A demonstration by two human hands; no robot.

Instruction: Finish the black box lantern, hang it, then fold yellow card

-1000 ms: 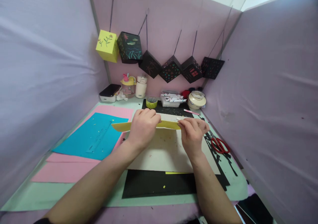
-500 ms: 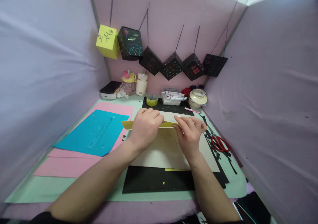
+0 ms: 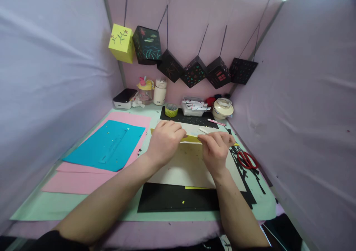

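Between my two hands a narrow strip of yellow paper (image 3: 191, 138) is stretched crosswise, with a white edge along its lower side. My left hand (image 3: 166, 141) is closed on its left part, hiding much of that end. With thumb and fingers pinched, my right hand (image 3: 216, 149) grips the strip farther right, and a bit of yellow shows beyond its knuckles. Below the strip lies a large off-white sheet (image 3: 178, 169) on black paper (image 3: 167, 201). A small white stick-like piece (image 3: 203, 131) is just behind my right fingertips; its kind I cannot make out.
To the left, a clear ruler (image 3: 114, 147) lies on blue paper (image 3: 91, 147) over pink sheets (image 3: 66, 182). Red-handled scissors (image 3: 247, 159) and black scraps sit at right. Behind are yellow tape (image 3: 171, 111), a box of pens (image 3: 193, 108) and a lidded pot (image 3: 222, 108). Decorated boxes (image 3: 194, 72) hang above.
The yellow strip has shifted right through my hands: less sticks out at left, and some shows past my right hand. My right fingers have closed into a tighter pinch.
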